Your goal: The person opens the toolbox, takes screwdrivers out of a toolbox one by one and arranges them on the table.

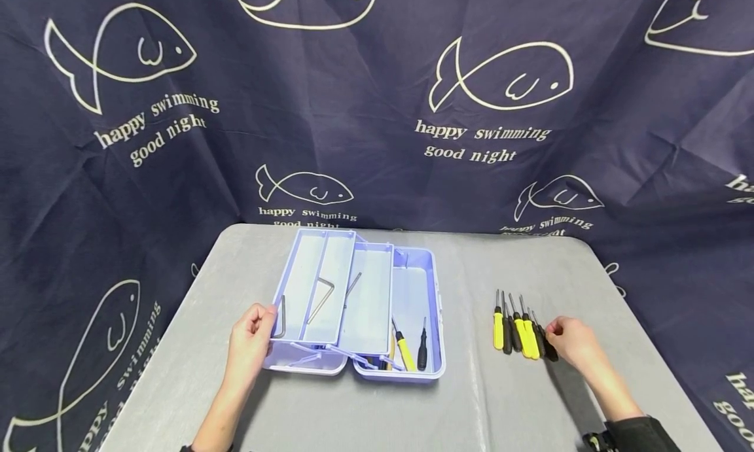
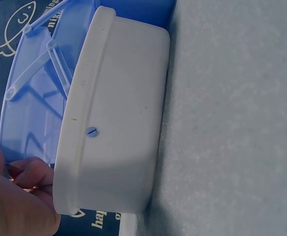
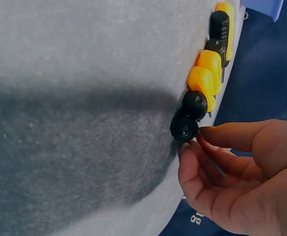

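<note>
A lavender toolbox (image 1: 438, 308) stands on the table with its stepped trays folded out to the left. My left hand (image 1: 252, 337) grips the front left corner of the upper tray (image 1: 309, 256); in the left wrist view its fingers curl behind the box's pale side (image 2: 119, 98). On the right, my right hand (image 1: 573, 339) pinches the black screwdriver (image 3: 184, 129) at the right end of a row. Several yellow screwdrivers (image 1: 498, 331) and black screwdrivers (image 1: 508, 337) lie side by side there, handles toward me.
Hex keys (image 1: 321, 301) lie in the trays. In the deep compartment are a yellow-and-black screwdriver (image 1: 405, 354) and a small black screwdriver (image 1: 422, 354). The grey table (image 1: 412, 413) is backed by a dark blue fish-print curtain (image 1: 377, 144).
</note>
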{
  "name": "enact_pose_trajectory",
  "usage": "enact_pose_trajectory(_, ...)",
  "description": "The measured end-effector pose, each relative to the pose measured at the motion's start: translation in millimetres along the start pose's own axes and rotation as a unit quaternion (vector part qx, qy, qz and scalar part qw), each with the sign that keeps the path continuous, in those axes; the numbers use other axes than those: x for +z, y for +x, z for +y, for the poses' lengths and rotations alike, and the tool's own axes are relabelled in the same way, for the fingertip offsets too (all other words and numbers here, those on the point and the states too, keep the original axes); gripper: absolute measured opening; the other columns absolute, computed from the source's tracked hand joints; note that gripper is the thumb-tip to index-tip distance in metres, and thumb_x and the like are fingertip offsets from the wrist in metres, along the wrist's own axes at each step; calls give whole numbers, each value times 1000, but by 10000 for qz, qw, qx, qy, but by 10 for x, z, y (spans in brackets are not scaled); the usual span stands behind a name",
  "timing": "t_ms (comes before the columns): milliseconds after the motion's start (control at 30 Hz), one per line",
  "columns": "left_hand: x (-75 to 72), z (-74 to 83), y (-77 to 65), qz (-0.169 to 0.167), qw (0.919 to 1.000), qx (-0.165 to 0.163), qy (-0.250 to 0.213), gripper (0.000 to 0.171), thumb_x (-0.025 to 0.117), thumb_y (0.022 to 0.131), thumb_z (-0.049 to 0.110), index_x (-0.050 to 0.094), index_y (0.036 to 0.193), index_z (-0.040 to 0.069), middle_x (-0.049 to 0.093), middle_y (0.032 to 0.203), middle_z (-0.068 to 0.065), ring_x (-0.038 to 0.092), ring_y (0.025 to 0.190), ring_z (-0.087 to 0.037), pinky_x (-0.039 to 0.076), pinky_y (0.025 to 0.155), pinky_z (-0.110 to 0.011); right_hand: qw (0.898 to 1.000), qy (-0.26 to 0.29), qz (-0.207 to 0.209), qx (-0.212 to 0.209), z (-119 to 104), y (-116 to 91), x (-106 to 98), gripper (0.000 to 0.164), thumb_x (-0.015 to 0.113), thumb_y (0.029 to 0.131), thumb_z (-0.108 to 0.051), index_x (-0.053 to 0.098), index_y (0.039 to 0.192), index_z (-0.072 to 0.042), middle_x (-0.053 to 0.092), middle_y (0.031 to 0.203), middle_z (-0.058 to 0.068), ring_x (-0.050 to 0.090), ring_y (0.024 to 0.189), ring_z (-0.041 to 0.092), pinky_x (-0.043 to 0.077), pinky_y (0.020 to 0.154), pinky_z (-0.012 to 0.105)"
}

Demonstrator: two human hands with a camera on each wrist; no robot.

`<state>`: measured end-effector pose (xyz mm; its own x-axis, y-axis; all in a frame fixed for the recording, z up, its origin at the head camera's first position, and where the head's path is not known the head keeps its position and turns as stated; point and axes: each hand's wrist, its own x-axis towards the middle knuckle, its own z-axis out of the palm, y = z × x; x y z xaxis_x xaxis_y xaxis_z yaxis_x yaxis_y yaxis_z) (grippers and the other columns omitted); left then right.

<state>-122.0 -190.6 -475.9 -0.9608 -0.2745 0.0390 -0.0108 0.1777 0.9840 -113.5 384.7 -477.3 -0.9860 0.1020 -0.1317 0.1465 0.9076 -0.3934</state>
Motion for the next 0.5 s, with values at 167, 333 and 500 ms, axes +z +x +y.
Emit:
enact_pose_trajectory(167, -2, -4, 1, 40, 10000, -17, 73, 33, 58, 106, 14, 49, 77, 1, 37, 50, 8, 36, 42, -6, 31, 42, -20, 10000, 24, -38, 81, -3, 4, -1, 10, 65, 91, -7, 66, 89, 3, 66, 79, 11, 59, 72, 25, 48, 65, 40)
enact_pose_trajectory(333, 0, 0, 8, 35, 10000, 3, 84, 33, 58, 106, 14, 48, 77, 2, 37, 50, 8, 36, 42, -6, 31, 42, -19, 9997, -15, -188, 133, -17, 3, -16, 11, 64, 91, -8, 66, 90, 3, 66, 80, 11, 58, 73, 25, 48, 66, 41)
enact_pose_trajectory(500, 3, -7, 13, 36, 10000, -22, 77, 33, 58, 106, 15, 48, 76, 2, 37, 50, 8, 36, 42, -6, 32, 42, -19, 9996, -57, -233, 159, -41, 5, -24, 13, 62, 91, -8, 68, 91, 3, 67, 81, 12, 60, 73, 27, 50, 67, 43)
